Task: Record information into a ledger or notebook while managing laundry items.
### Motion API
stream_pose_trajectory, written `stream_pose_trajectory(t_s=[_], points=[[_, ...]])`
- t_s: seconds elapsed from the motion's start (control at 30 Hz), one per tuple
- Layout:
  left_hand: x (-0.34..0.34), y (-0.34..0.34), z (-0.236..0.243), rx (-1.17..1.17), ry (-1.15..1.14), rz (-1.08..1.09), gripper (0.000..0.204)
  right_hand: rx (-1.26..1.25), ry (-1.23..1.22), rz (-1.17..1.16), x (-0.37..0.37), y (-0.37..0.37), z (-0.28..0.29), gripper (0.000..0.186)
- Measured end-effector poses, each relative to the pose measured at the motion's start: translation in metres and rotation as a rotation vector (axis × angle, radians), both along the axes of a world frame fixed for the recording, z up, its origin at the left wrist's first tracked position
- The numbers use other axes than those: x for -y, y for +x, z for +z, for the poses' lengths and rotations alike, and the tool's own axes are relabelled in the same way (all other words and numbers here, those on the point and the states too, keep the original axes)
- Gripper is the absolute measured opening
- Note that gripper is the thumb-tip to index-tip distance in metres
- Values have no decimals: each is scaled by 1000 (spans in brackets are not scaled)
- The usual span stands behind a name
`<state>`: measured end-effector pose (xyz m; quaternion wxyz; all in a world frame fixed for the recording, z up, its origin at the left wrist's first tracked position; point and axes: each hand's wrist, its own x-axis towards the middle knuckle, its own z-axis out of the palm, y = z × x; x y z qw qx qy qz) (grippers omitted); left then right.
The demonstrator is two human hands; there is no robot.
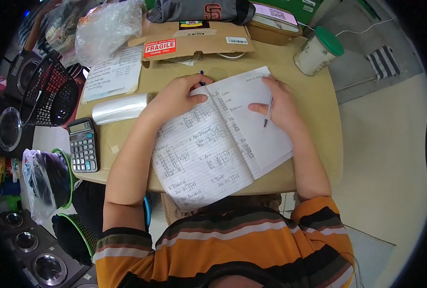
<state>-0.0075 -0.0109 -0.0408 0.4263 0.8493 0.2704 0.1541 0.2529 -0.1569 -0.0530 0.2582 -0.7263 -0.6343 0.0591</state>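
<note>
An open lined notebook [213,139] lies tilted at the table's near edge, with its lower left part hanging over my lap. Handwriting fills the left page; the right page has writing mainly near the fold. My left hand [184,96] grips the notebook's upper left edge, thumb on the page and fingers curled beyond it. By those fingertips a blue pen-like item [202,79] shows in part. At the upper right corner, my right hand [280,98] has its fingers on the page edge. A pen [268,113] is tucked in this hand, tip pointing down, thumb stretched over the page.
Left of the notebook are a clear plastic roll [120,109], a calculator [83,145] and a written sheet [112,72]. A cardboard parcel [199,41], a phone [276,13] on a box and a green-lidded jar [316,53] line the back. A black basket [50,91] stands far left.
</note>
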Motion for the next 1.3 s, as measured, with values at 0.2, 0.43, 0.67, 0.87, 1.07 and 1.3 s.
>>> stream_pose_trajectory(t_s=[0.2,0.43,0.67,0.87,1.07,1.3], points=[[-2,-3,5,-26,-6,-5,39,80,-140,-160,-1,-7,9,93],[-8,-5,1,3,-9,-7,32,46,-105,-166,-3,-5,8,94],[-16,-5,-13,82,-129,44,28,-39,-63,-145,1,-2,7,92],[-25,-9,-27,87,-223,47,26,-71,-64,-139,1,-8,5,90],[-29,-5,-13,158,-296,41,25,-81,-30,-133,-4,-1,7,86],[-41,-12,-18,172,-353,-4,28,-124,6,-150,-12,-2,6,83]])
